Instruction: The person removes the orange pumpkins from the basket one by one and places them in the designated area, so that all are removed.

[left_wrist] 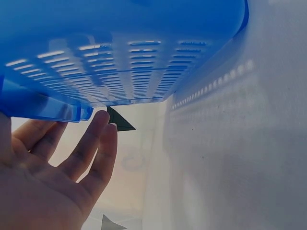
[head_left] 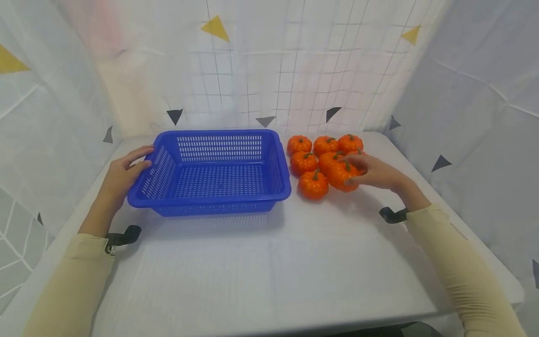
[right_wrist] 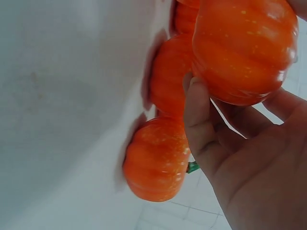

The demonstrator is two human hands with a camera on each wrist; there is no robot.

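A blue plastic basket [head_left: 210,201] with slotted walls stands on the table; nothing lies inside it. My left hand [head_left: 122,174] rests on its left rim, thumb and index finger touching the edge. In the left wrist view, some fingertips of that hand [left_wrist: 57,187] are hidden behind the rim, while two fingers extend outside it. My right hand [head_left: 372,172] holds an orange pumpkin [right_wrist: 244,48] with a green stem, thumb and fingers spread round its sides. That pumpkin appears raised slightly above the others in the group.
Several more small pumpkins [head_left: 313,185] sit clustered right of the basket, close to its right rim. The white table [head_left: 236,271] is bounded by a patterned cloth backdrop [head_left: 252,70] behind and grey cloth sides.
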